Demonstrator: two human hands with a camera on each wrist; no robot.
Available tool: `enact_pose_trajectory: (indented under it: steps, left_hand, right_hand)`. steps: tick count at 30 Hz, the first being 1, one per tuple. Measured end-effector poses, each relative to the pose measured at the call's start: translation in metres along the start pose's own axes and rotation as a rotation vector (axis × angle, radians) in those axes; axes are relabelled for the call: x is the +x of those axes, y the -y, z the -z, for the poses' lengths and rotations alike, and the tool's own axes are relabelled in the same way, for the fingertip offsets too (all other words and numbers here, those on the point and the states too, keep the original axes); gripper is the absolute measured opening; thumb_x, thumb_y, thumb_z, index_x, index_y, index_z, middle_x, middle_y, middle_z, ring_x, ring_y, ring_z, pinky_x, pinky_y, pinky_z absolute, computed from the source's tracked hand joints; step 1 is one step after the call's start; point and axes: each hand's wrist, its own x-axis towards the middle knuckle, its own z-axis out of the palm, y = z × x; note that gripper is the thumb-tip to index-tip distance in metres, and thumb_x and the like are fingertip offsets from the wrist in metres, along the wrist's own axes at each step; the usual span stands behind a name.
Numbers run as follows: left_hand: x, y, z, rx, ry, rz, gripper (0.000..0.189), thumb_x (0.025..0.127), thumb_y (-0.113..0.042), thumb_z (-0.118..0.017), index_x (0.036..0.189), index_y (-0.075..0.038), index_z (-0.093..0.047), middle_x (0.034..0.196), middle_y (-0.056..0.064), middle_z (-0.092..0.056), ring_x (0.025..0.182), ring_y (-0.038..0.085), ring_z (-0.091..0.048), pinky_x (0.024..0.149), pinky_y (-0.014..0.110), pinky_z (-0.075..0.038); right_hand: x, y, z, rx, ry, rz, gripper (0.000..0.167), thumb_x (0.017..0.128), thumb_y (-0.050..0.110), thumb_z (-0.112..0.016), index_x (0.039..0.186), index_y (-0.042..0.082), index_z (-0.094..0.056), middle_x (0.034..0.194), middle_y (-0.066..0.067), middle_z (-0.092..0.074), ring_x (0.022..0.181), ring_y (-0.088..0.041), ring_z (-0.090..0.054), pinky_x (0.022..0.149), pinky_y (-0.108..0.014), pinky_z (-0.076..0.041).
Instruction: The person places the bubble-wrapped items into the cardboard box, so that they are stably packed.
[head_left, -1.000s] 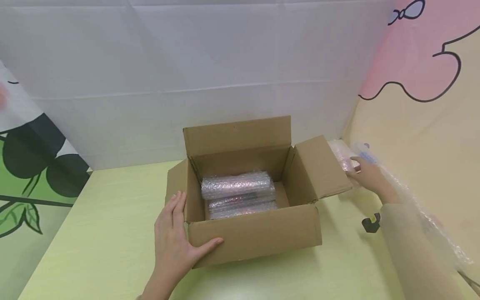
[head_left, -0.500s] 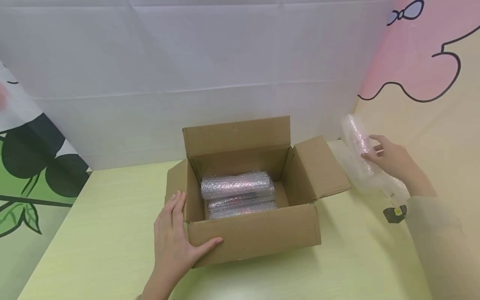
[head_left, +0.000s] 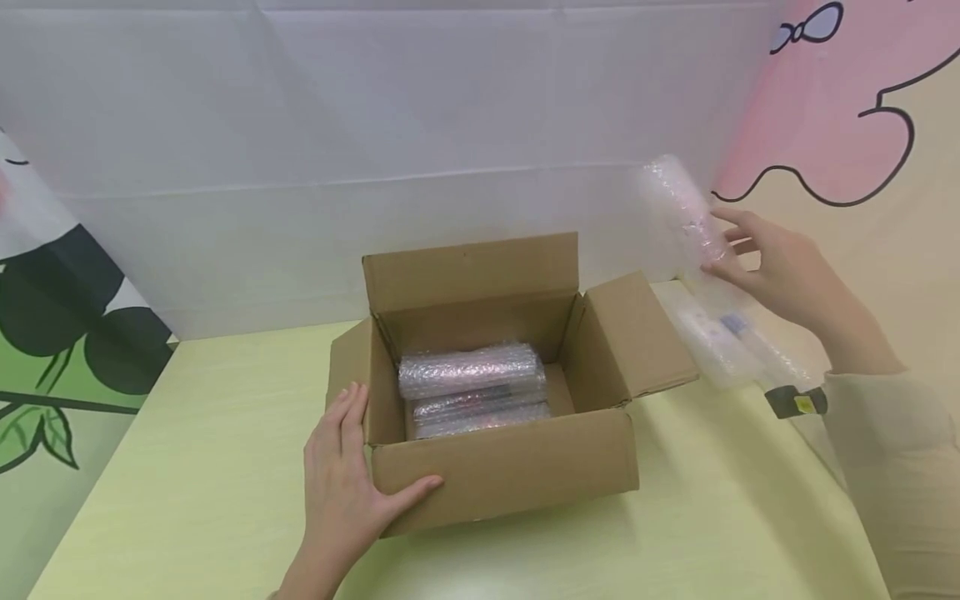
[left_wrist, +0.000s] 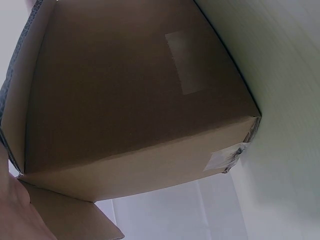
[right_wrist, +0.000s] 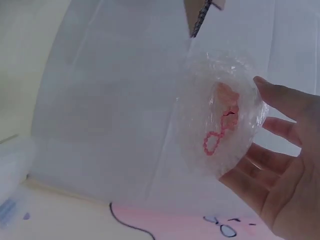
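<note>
My left hand (head_left: 341, 483) rests against the near left corner of an open cardboard box (head_left: 502, 471), fingers extended along its left flap and thumb across the front flap. Inside the box lie several bubble-wrapped rolls (head_left: 472, 371), stacked side by side. To the right, raised off the table, my right hand (head_left: 787, 271) grips another bubble-wrapped roll (head_left: 684, 204) between thumb and fingers. In the right wrist view that roll (right_wrist: 220, 115) faces end-on, with an orange-pink item and a pink beaded loop showing through the wrap.
More bubble-wrapped rolls (head_left: 712, 342), one with a blue part, lie on the table beyond the right flap (head_left: 641, 333). A small black piece with a yellow patch (head_left: 797, 402) sits by the right sleeve. A white cloth (head_left: 450, 108) hangs behind the box.
My right hand has picked up a bubble-wrapped roll from the pile at the right and lifted it up, lately also leftward. The left hand has kept its place on the box.
</note>
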Motion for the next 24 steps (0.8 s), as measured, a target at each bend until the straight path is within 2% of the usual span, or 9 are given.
enact_pose_trajectory:
  steps: [1,4,7,8,11,18,24]
  left_hand:
    - [0.0,0.0,0.0,0.0,-0.002,-0.001,0.122,0.068,-0.091,-0.044,0.15,-0.002,-0.029,0.146,0.019,-0.04,0.133,0.036,-0.036,0.102,0.056,-0.03]
    - [0.0,0.0,-0.001,-0.002,-0.006,-0.004,0.121,0.068,-0.091,-0.045,0.15,-0.002,-0.03,0.146,0.019,-0.04,0.133,0.036,-0.036,0.102,0.056,-0.03]
    - [-0.001,0.001,-0.002,-0.002,-0.009,-0.006,0.121,0.069,-0.091,-0.045,0.15,-0.002,-0.03,0.146,0.019,-0.04,0.133,0.035,-0.036,0.102,0.056,-0.03]
    - [-0.001,0.001,-0.002,-0.003,-0.008,-0.005,0.121,0.068,-0.09,-0.046,0.15,-0.003,-0.03,0.146,0.018,-0.04,0.133,0.035,-0.036,0.102,0.056,-0.03]
    - [-0.001,0.001,-0.003,-0.005,-0.008,-0.004,0.121,0.068,-0.09,-0.046,0.15,-0.003,-0.029,0.147,0.018,-0.04,0.134,0.034,-0.036,0.102,0.057,-0.03]
    - [-0.001,-0.002,-0.002,-0.005,-0.007,-0.006,0.121,0.069,-0.09,-0.046,0.15,-0.002,-0.03,0.146,0.018,-0.04,0.134,0.034,-0.036,0.102,0.056,-0.029]
    - [-0.002,-0.003,0.001,-0.005,0.007,0.004,0.121,0.069,-0.09,-0.046,0.15,-0.002,-0.029,0.147,0.019,-0.04,0.134,0.035,-0.035,0.104,0.056,-0.028]
  right_hand:
    - [0.001,0.007,0.001,-0.002,-0.009,0.03,0.066,0.091,0.023,-0.068,0.149,0.019,-0.037,0.121,-0.027,-0.063,0.108,-0.043,-0.061,0.085,-0.058,-0.044]
    - [0.003,0.029,0.003,0.001,-0.015,0.108,0.066,0.088,0.021,-0.071,0.147,0.022,-0.041,0.123,-0.018,-0.064,0.107,-0.036,-0.063,0.08,-0.039,-0.052]
    - [0.005,0.052,0.002,0.021,0.008,0.178,0.065,0.087,0.017,-0.073,0.145,0.019,-0.044,0.125,-0.012,-0.063,0.108,-0.03,-0.064,0.075,-0.031,-0.057]
    - [0.006,0.06,0.002,0.026,0.025,0.196,0.064,0.087,0.016,-0.073,0.145,0.019,-0.045,0.125,-0.011,-0.062,0.108,-0.029,-0.064,0.075,-0.03,-0.058]
    - [0.009,0.082,-0.001,0.035,0.093,0.248,0.063,0.087,0.017,-0.072,0.144,0.017,-0.045,0.125,-0.01,-0.062,0.109,-0.027,-0.063,0.079,-0.044,-0.058]
    - [0.023,0.125,-0.015,-0.019,0.276,0.439,0.06,0.088,0.024,-0.071,0.143,0.02,-0.047,0.121,-0.002,-0.065,0.098,-0.017,-0.065,0.077,-0.037,-0.056]
    - [0.036,0.158,-0.032,-0.08,0.523,0.552,0.06,0.089,0.032,-0.069,0.144,0.023,-0.046,0.125,0.003,-0.063,0.108,-0.014,-0.062,0.093,-0.038,-0.052]
